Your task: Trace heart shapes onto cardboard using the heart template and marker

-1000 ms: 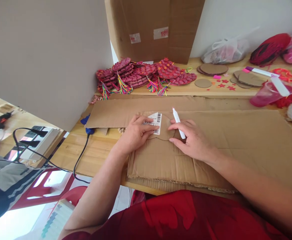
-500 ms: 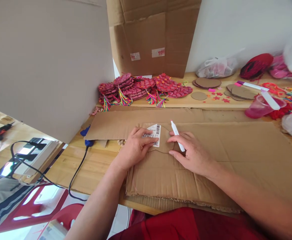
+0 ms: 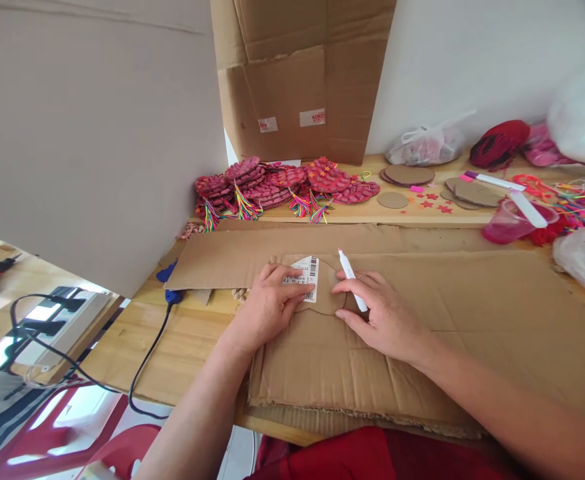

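Panel fills the upper left, and tall cardboard stands behind the table. At the back sits a pile of pink-red tasselled pieces; to its right come discs, stars, a purple-capped pen, yarn and a tied bag. A pink cup stands nearer, beyond the far edge of the big sheet. A strip of cardboard partly covers a blue tool, whose cord hangs over the table edge. A power strip lies farther left

Compared with a second ago, the view has tilted up: more of the tall cardboard shows, less of the red garment, and a white bag has come in at the upper right. Both hands keep nearly the same places on the sheet

The cutout lies on the big sheet, under the left hand, whose fingers rest flat across it, hiding part of its label. The right hand has its thumb and forefinger apart at the cutout's right edge, with the marker tucked among its fingers, pink tip pointing away from the person
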### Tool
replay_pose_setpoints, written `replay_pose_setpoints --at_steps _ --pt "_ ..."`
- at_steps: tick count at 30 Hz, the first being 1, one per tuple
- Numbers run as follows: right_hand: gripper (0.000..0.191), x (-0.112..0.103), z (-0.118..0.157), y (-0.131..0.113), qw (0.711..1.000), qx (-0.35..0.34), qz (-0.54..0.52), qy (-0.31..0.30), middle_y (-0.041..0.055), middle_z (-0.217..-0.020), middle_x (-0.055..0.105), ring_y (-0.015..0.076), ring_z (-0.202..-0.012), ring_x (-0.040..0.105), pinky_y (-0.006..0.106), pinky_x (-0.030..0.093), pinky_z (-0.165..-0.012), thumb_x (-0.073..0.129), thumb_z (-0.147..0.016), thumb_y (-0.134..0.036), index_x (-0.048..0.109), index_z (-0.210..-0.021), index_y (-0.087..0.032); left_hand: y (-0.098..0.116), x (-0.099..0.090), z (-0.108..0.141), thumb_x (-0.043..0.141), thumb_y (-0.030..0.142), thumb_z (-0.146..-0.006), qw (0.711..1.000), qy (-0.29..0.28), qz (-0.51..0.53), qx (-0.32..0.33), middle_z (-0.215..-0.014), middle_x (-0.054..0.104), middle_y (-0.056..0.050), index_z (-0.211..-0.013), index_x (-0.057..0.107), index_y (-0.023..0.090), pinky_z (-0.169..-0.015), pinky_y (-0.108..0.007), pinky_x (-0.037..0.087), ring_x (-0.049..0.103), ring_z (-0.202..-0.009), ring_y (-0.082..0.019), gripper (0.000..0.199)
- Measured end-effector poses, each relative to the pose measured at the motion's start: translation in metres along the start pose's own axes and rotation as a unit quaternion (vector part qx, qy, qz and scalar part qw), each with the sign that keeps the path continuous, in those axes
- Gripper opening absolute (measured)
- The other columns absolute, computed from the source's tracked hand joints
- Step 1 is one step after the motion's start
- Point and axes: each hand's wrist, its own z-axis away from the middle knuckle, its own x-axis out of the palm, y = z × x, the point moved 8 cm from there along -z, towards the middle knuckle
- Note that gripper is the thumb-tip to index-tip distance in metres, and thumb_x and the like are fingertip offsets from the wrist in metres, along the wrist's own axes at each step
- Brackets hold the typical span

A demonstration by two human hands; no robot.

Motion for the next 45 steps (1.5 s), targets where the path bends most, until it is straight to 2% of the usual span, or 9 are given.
replay_pose_setpoints --at_steps 4,8,11,13,16,19,25,31,45 --pt "0.027 -0.004 0.002 0.0 1.0 0.01 -0.02 0.003 0.0098 -0.132 0.073 0.0298 -0.122 0.067 0.052 0.055 -0.099 0.071 -0.09 -0.021 0.065 -0.116 -0.028 0.001 0.0 0.0 0.074 0.031 -0.095 1.0 -0.006 -0.007 -0.002 -0.127 0.07 -0.011 -0.116 0.082 0.028 -0.105 -0.056 0.054 0.058 -0.121 -0.03 0.022" --pt "0.023 -0.01 -0.009 0.004 1.0 0.02 -0.023 -0.003 0.0091 -0.125 0.075 0.0289 -0.119 0.067 0.051 0.055 -0.099 0.066 -0.094 -0.024 0.065 -0.117 -0.027 0.001 0.001 0.0 0.077 0.033 -0.093 1.0 -0.005 -0.008 -0.002 -0.131 0.068 -0.012 -0.115 0.082 0.027 -0.106 -0.058 0.054 0.058 -0.123 -0.032 0.024" --pt "0.02 -0.011 -0.035 0.011 0.999 0.029 0.015 -0.009 0.0068 -0.114 0.076 0.0282 -0.11 0.067 0.051 0.054 -0.097 0.06 -0.097 -0.022 0.067 -0.115 -0.027 -0.001 0.003 0.002 0.077 0.033 -0.092 1.0 -0.007 -0.007 -0.014 -0.137 0.065 -0.013 -0.116 0.081 0.027 -0.107 -0.059 0.053 0.058 -0.126 -0.034 0.025" --pt "0.023 -0.007 -0.058 0.015 0.998 0.039 0.047 -0.015 0.0075 -0.109 0.076 0.029 -0.109 0.065 0.05 0.053 -0.096 0.058 -0.096 -0.019 0.07 -0.114 -0.026 -0.002 0.004 0.003 0.077 0.034 -0.093 1.0 -0.007 -0.01 -0.022 -0.14 0.063 -0.013 -0.118 0.08 0.027 -0.106 -0.061 0.054 0.058 -0.127 -0.035 0.027" --pt "0.022 0.011 -0.087 0.024 0.99 0.075 0.092 -0.075 0.0097 -0.107 0.076 0.0305 -0.111 0.064 0.049 0.052 -0.098 0.06 -0.094 -0.013 0.075 -0.107 -0.024 -0.001 0.004 0.003 0.078 0.034 -0.092 0.999 -0.005 -0.013 -0.029 -0.142 0.062 -0.015 -0.122 0.078 0.025 -0.105 -0.062 0.054 0.058 -0.127 -0.036 0.031" --pt "0.024 0.022 -0.1 0.027 0.986 0.091 0.103 -0.096 0.0105 -0.108 0.077 0.0311 -0.111 0.064 0.05 0.051 -0.098 0.06 -0.092 -0.01 0.076 -0.103 -0.023 -0.001 0.003 0.004 0.079 0.034 -0.091 0.999 -0.002 -0.018 -0.035 -0.142 0.062 -0.015 -0.124 0.077 0.022 -0.105 -0.06 0.055 0.059 -0.125 -0.036 0.035" --pt "0.018 0.023 -0.102 0.031 0.982 0.1 0.107 -0.121 0.0097 -0.106 0.077 0.0302 -0.106 0.065 0.047 0.051 -0.096 0.063 -0.093 -0.014 0.075 -0.103 -0.023 -0.003 0.003 0.005 0.08 0.035 -0.089 0.998 0.0 -0.03 -0.052 -0.138 0.063 -0.014 -0.124 0.077 0.022 -0.105 -0.058 0.055 0.058 -0.123 -0.035 0.037" --pt "0.015 0.022 -0.104 0.034 0.978 0.111 0.12 -0.132 0.012 -0.107 0.076 0.0317 -0.107 0.063 0.047 0.049 -0.095 0.064 -0.092 -0.011 0.072 -0.1 -0.021 -0.003 0.004 0.006 0.083 0.035 -0.087 0.998 0.002 -0.031 -0.057 -0.137 0.064 -0.013 -0.123 0.077 0.023 -0.105 -0.056 0.055 0.057 -0.122 -0.034 0.038" --pt "0.015 0.025 -0.104 0.034 0.982 0.112 0.114 -0.102 0.0096 -0.1 0.073 0.0277 -0.098 0.061 0.041 0.046 -0.089 0.062 -0.09 -0.008 0.067 -0.092 -0.022 -0.002 0.002 0.005 0.085 0.032 -0.085 0.997 0.015 -0.043 -0.054 -0.133 0.066 -0.013 -0.121 0.078 0.023 -0.101 -0.057 0.058 0.059 -0.118 -0.034 0.037"
